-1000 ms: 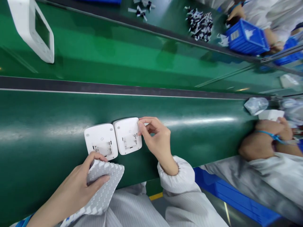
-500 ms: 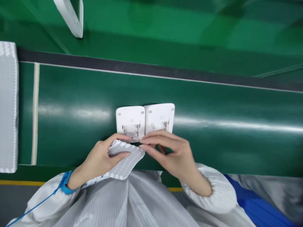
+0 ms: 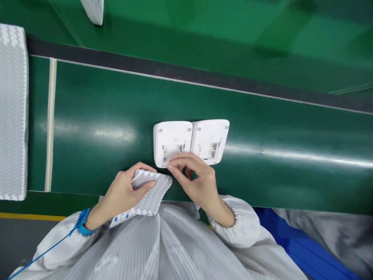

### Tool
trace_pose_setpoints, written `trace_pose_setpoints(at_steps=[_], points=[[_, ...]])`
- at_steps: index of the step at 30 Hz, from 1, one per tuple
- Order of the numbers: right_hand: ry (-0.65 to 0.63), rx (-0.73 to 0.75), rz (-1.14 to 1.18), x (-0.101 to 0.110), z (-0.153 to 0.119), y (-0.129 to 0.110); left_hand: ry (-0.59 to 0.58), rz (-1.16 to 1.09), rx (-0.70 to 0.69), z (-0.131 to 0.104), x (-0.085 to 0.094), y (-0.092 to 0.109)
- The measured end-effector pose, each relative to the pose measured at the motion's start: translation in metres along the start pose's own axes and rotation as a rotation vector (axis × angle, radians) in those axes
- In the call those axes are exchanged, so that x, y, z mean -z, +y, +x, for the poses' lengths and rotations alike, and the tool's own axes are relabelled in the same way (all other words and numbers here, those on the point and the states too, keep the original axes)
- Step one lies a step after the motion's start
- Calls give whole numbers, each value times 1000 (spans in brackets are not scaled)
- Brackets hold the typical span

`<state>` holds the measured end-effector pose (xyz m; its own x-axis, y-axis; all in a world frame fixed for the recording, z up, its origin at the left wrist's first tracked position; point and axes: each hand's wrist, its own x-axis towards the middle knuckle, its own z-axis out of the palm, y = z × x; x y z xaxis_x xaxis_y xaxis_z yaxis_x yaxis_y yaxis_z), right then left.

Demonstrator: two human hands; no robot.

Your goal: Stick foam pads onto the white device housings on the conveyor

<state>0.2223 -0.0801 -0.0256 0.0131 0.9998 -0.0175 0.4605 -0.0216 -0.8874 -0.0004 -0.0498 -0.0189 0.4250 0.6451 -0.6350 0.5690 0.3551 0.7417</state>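
Observation:
Two white devices stand side by side on the green work surface, the left device (image 3: 174,134) and the right device (image 3: 214,130), each with an opened compartment facing up. My left hand (image 3: 124,192) grips a sheet of small grey-white pads (image 3: 157,192), bent between thumb and fingers, just below the devices. Over the lower edge of the left device is my right hand (image 3: 194,177), thumb and index fingertip pinched together. Whatever is between those fingertips is too small to make out.
At the far left lies a large light grey patterned sheet (image 3: 13,112). A pale strip (image 3: 50,124) crosses the green surface (image 3: 96,101). Part of a white object (image 3: 95,11) shows at the top left. Something blue (image 3: 309,249) is at the lower right.
My right hand has moved left, from between the two devices to the left device's lower edge. My left hand still holds the pad sheet. The whole view has shifted slightly.

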Motion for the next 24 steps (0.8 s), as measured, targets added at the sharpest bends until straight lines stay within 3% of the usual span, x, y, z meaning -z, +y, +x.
trace_pose_setpoints(at_steps=[13,16,21,24], points=[[-29,183,-413,-8,0,-7,16,38,-31,1,1,2],[61,111,-298,-1,-1,-4,8,8,-35,1,0,2],[-122,-6,9,8,-9,1,0,-50,-73,4,-5,4],[-115,2,60,7,-15,3,-3,-54,-90,6,-8,5]])
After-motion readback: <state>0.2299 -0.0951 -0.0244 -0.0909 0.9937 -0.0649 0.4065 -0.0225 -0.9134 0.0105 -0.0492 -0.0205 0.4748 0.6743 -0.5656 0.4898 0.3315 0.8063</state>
